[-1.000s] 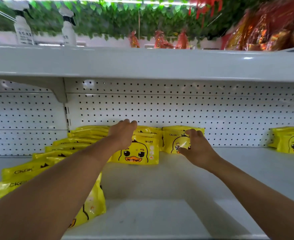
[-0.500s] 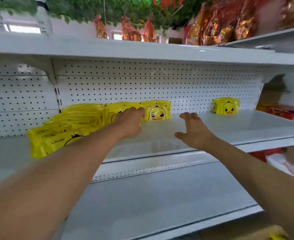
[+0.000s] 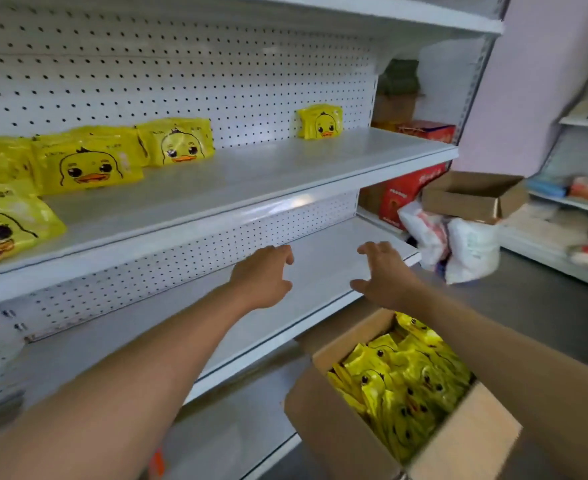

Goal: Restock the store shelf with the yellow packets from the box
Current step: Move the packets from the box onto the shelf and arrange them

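Yellow duck-face packets [image 3: 88, 168] stand in a row at the left of the white shelf [image 3: 285, 174], with one lone packet [image 3: 321, 121] against the pegboard further right. An open cardboard box [image 3: 323, 420] at the lower right holds several more yellow packets [image 3: 403, 379]. My left hand [image 3: 263, 277] and my right hand [image 3: 380, 275] hover empty, fingers relaxed, in front of the lower shelf [image 3: 323, 265] and just above the box. Neither hand touches a packet.
A second open cardboard box [image 3: 472, 195] sits on white plastic bags [image 3: 458, 244] on the floor to the right. Red cartons [image 3: 406, 192] stand at the shelf's right end. Another shelf unit [image 3: 576, 202] with goods stands at the far right.
Both hands left the packets on the shelf and came down and to the right. My view swung down and right, bringing the box of packets into sight.
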